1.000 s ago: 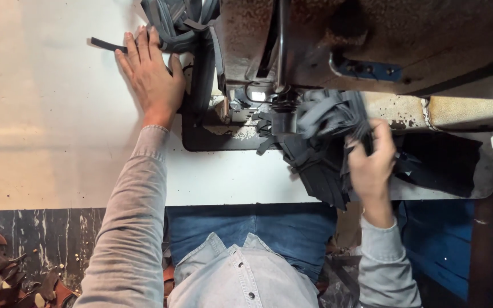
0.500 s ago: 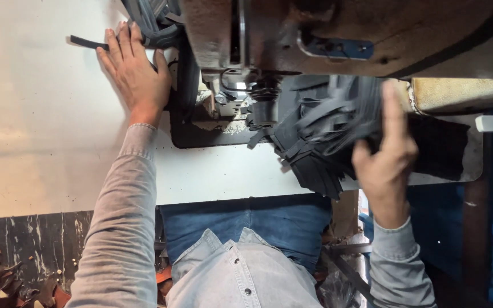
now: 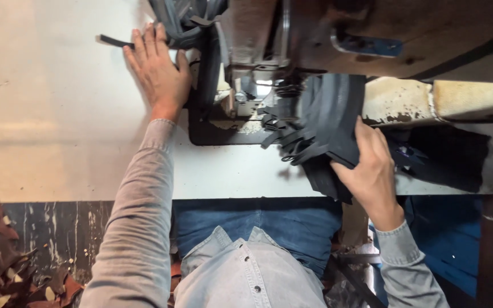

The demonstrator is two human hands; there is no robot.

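Observation:
My left hand lies flat on the white table, fingers spread, holding nothing. Its fingertips reach a thin dark strip and the edge of a heap of dark leather pieces. My right hand grips a thick bundle of dark leather strips, held just above the table at the needle side of the sewing machine. Loose strip ends fan out to the left of the bundle.
The machine's worn brown body and cream arm span the top right. A dark base plate sits under the needle. Brown leather scraps lie on the floor at lower left. A blue frame is at lower right.
My right hand has shifted the bundle of strips, turning it and bringing it back closer to the needle. My left hand has stayed flat on the table.

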